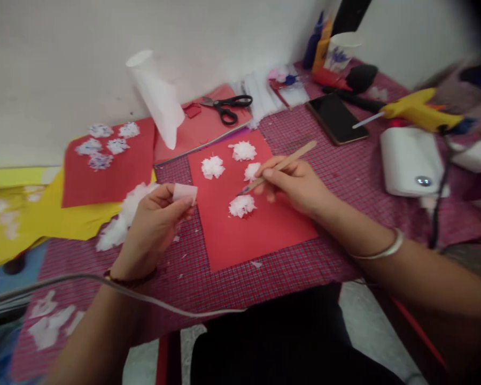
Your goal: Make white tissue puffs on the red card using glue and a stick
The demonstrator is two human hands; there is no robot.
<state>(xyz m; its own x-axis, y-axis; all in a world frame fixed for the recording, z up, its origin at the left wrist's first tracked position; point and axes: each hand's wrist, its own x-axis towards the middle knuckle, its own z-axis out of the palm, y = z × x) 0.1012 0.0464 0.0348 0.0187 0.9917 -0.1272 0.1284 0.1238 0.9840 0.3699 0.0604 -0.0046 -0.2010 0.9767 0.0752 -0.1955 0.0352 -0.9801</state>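
My left hand (160,214) pinches a small white paper square (185,192) at the left edge of a red sheet (228,240). In my right hand (292,182) is a flat wooden stick (294,156), held slantwise like a pencil. Its dark lower tip is at the upper edge of a white crumpled-paper tuft (242,206); whether they touch I cannot tell. Two more white tufts, one at the upper left (212,167) and one at the top (244,151), sit on the sheet. Another tuft (251,171) is partly hidden by my right fingers.
Beside my left wrist lies a pile of white paper pieces (120,224). Another red sheet (108,184) bears several blue-tipped tufts. Scissors (228,107), a phone (336,118), a yellow glue gun (417,109) and a white box (411,163) lie farther back. A cable (144,298) crosses the front.
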